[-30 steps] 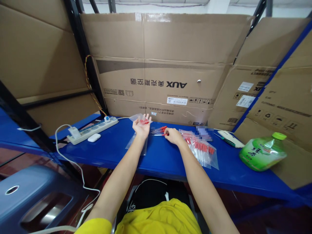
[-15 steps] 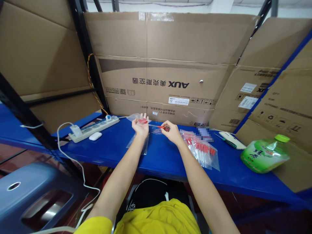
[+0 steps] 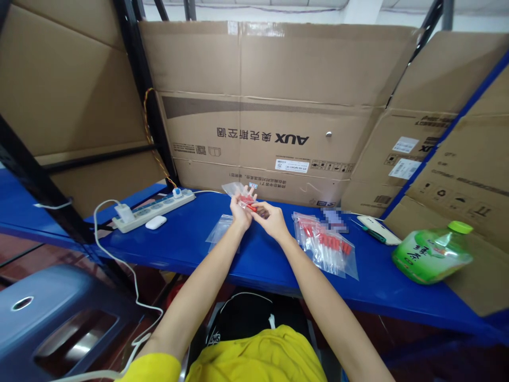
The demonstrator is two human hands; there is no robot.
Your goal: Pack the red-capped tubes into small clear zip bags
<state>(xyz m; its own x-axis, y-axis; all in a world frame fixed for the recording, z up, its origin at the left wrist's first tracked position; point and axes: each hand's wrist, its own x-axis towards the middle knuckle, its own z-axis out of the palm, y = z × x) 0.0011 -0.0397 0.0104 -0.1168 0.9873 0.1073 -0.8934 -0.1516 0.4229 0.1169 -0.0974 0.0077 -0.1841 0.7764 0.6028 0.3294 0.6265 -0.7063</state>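
Observation:
My left hand (image 3: 240, 213) is closed around a clear plastic bag (image 3: 234, 189) with red pieces showing in it. The bag's far end sticks out beyond my fingers. Right beside it, my right hand (image 3: 271, 219) pinches a red-handled screwdriver (image 3: 252, 207), its shaft hidden at the bag. The two hands nearly touch above the blue table (image 3: 270, 265). Flat clear bags (image 3: 221, 229) lie on the table left of my left forearm. To the right of my right hand is a stack of clear bags with red-handled tools (image 3: 326, 243).
At the right are a green-handled screwdriver (image 3: 374, 233), a white flat object (image 3: 385, 228) and a green bottle (image 3: 431, 253). A power strip (image 3: 155, 209) and a white mouse-like object (image 3: 155, 222) lie at left. Cardboard (image 3: 262, 69) walls the back.
My left hand has moved right with the bag. My right hand has come left, and the screwdriver's shaft, visible before, is now hidden. The flat bags at left are more exposed.

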